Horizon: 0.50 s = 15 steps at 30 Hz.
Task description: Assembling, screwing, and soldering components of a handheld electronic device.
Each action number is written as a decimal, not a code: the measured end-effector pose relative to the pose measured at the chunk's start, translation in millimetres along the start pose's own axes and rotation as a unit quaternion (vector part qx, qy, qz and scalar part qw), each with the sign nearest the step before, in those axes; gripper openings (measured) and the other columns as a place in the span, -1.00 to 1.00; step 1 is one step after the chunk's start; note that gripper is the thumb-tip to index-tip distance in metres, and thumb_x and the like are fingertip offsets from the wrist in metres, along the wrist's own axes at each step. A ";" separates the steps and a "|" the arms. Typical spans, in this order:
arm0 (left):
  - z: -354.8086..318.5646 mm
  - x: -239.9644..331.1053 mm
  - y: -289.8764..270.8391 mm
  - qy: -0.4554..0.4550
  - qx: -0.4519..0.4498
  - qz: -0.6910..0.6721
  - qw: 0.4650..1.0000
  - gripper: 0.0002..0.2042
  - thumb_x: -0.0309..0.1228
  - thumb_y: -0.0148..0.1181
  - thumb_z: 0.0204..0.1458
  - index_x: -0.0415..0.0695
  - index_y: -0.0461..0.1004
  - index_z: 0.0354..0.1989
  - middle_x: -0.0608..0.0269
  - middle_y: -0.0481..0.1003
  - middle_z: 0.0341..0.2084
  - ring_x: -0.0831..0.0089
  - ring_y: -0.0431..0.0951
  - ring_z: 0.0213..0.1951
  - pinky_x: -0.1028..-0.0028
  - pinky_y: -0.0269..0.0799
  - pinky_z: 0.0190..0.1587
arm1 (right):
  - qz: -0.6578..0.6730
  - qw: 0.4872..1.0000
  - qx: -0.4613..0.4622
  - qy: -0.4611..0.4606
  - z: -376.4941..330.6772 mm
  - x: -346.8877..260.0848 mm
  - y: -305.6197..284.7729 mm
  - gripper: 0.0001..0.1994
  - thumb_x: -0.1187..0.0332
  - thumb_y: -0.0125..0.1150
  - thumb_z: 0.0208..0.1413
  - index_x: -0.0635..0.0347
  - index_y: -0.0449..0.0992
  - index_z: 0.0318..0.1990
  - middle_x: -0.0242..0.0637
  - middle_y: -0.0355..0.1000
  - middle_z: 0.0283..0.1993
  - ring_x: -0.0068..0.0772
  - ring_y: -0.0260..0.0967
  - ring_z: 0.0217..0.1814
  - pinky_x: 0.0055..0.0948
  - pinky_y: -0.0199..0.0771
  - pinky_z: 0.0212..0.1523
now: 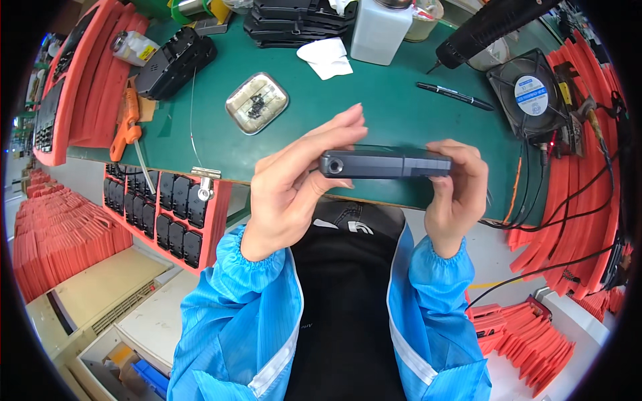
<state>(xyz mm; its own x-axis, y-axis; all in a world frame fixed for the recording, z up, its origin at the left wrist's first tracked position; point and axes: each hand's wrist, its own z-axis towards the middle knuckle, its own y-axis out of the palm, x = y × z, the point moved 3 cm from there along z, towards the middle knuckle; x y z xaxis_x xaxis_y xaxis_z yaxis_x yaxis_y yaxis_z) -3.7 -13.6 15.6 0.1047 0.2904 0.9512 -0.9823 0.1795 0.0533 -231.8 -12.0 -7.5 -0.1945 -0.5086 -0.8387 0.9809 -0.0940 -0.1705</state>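
Note:
A slim black rectangular plastic device [384,164] is held edge-on between my two hands above the front edge of the green table [388,100]. A round socket or hole shows at its left end, and a seam crosses its side right of the middle. My left hand [286,184] pinches the left end, thumb below and fingers stretched over the top. With curled fingers above and the thumb beneath, my right hand [461,190] grips the other end. The device's broad faces are mostly turned out of sight.
A metal dish of small screws [257,103], black housings [177,63], an orange glue gun [127,123] and white paper [326,58] lie leftward and behind. At right are a pen [455,95], a fan [528,93], cables and an electric screwdriver [491,33]. Red trays [217,234] flank the table.

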 end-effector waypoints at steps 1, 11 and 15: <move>1.0 1.5 1.1 -0.003 0.003 -0.010 1.000 -0.61 -0.72 0.18 0.17 -0.37 0.50 0.20 -0.20 0.44 0.29 0.06 0.53 0.27 0.38 0.62 0.08 | 0.002 1.000 0.004 -0.011 -0.6 1.2 -0.5 -0.71 0.52 0.26 0.29 0.44 0.40 0.09 0.05 0.44 0.05 -0.22 0.49 0.06 -0.36 0.61 0.03; 2.6 2.7 -2.9 0.038 0.002 0.026 0.999 -0.69 -0.62 0.19 0.22 -0.34 0.57 0.13 -0.23 0.48 0.24 0.08 0.60 0.19 0.38 0.66 -0.03 | 0.011 0.999 0.000 -0.037 -0.4 -2.5 2.2 -0.70 0.52 0.26 0.29 0.42 0.39 0.10 0.06 0.44 0.10 -0.19 0.49 0.09 -0.31 0.57 0.11; 2.1 5.1 -3.2 0.014 -0.012 0.044 0.999 -0.66 -0.43 0.27 0.24 -0.39 0.50 0.11 -0.34 0.44 0.25 -0.03 0.60 0.17 0.41 0.62 -0.09 | 0.006 1.000 -0.005 -0.030 0.6 -2.4 1.8 -0.70 0.54 0.26 0.27 0.41 0.39 0.09 0.06 0.44 0.09 -0.19 0.49 0.10 -0.31 0.58 0.08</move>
<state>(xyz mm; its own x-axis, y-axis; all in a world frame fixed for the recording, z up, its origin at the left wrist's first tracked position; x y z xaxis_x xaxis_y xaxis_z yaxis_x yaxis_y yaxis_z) -0.3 -14.6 21.0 0.0221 0.3328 0.9427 -0.9841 0.1734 -0.0381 -229.5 -11.5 -5.5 -0.1823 -0.5605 -0.8078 0.9828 -0.0800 -0.1663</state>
